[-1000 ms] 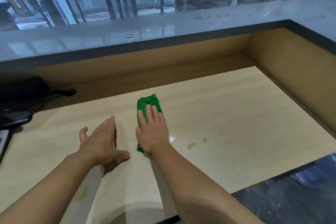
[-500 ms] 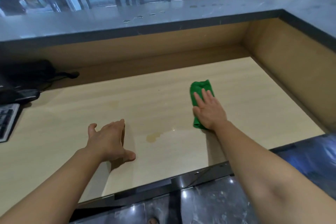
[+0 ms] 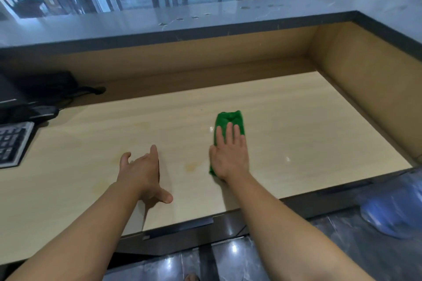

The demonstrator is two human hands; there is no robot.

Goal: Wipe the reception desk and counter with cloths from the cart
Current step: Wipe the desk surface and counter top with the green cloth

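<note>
Head cam: green cloth (image 3: 229,118) under my right hand's (image 3: 229,157) flat straight fingers (image 3: 229,132), long axis near-to-far, far end poking out.

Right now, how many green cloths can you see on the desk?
1. The green cloth lies on the wooden desk, pressed under the flat right hand. The left hand has none. More cloths may be out of view.

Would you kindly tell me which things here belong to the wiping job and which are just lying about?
Belong to the job:
green cloth, flat under the right hand
desk, with a yellowish stain
grey counter

Just lying about:
keyboard
black cables
blurred blue object on the floor
</note>
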